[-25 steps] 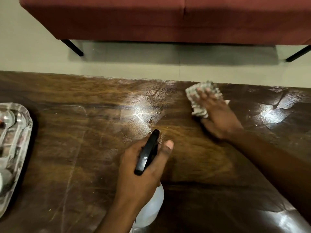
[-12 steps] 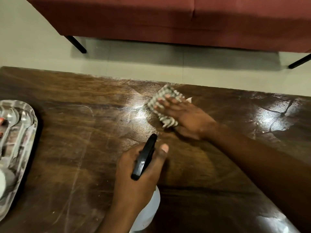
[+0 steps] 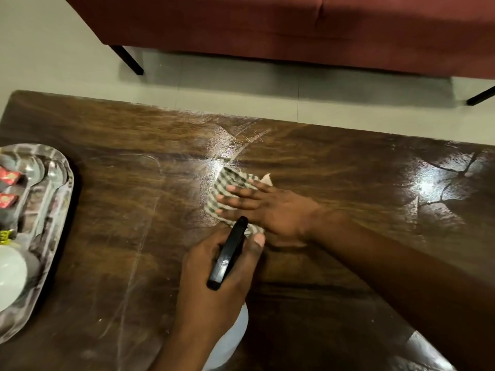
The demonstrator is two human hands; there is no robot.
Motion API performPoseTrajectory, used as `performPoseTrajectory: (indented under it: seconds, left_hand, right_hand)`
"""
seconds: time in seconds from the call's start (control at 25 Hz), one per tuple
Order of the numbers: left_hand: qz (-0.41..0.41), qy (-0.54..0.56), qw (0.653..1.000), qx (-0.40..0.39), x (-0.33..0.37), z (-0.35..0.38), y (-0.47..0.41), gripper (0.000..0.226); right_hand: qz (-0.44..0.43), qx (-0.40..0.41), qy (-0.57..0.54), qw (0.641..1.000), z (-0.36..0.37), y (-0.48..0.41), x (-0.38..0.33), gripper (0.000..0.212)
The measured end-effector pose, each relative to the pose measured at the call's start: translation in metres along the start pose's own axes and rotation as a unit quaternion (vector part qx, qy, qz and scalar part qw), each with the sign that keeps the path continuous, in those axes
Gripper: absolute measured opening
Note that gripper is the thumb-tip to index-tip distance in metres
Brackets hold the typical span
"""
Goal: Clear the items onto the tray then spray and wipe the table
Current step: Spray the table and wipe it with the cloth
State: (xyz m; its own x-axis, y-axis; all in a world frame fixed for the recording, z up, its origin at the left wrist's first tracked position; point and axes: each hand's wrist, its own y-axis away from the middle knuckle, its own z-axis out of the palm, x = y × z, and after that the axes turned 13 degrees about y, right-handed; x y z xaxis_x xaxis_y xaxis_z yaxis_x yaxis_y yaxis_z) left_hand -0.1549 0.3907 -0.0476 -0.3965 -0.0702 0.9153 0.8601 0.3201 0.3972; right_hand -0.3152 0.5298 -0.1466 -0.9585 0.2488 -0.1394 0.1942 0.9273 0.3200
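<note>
Right hand (image 3: 270, 210): fingers spread flat, pressing checked grey-white cloth (image 3: 227, 188) onto dark wooden tabletop (image 3: 107, 223). Left hand (image 3: 214, 285): clenched round white spray bottle with black trigger head (image 3: 227, 255).

Striped cloth (image 3: 227, 183) flat on wet wooden table (image 3: 334, 162), steel tray (image 3: 61, 199) left

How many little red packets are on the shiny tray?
2. One red packet lies near the metal tray's far end; the other red packet sits just nearer. More may lie beyond the picture's left edge.

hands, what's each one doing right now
Left hand: closed around the black-topped white spray bottle.
Right hand: open, pressed flat on the green-striped cloth.
</note>
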Motion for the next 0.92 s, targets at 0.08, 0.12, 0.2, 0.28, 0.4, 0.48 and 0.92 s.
performPoseTrajectory:
  seconds: [0.08,0.12,0.2,0.28,0.4,0.48,0.92]
  left_hand:
    - [-0.003,-0.017,1.000,0.003,-0.004,-0.005,0.006,0.058]
    - [-0.008,-0.019,1.000,0.000,-0.005,-0.007,0.009,0.060]
    - [-0.018,-0.009,1.000,-0.015,-0.005,-0.009,0.016,0.062]
    - [-0.026,0.007,0.999,-0.035,-0.006,-0.009,0.025,0.060]
    - [-0.014,0.011,0.999,-0.048,-0.010,-0.012,0.038,0.048]
    - [-0.001,0.001,0.998,-0.060,-0.015,-0.018,0.045,0.044]
    - [-0.034,-0.023,0.997,-0.061,-0.027,-0.060,0.076,0.052]
  right_hand:
    - [0.093,0.012,-0.025,0.995,0.013,0.046,0.023,0.078]
    - [0.188,0.037,-0.054,0.980,0.020,0.071,0.033,0.078]
    - [0.397,0.116,-0.142,0.899,0.034,0.107,0.036,0.077]
    - [0.560,0.169,-0.202,0.785,0.041,0.102,0.014,0.075]
    - [0.580,0.172,-0.194,0.772,0.038,0.061,-0.042,0.076]
    - [0.452,0.141,-0.147,0.868,0.038,0.041,-0.087,0.079]
    - [0.455,0.129,-0.148,0.868,0.033,0.049,-0.063,0.077]
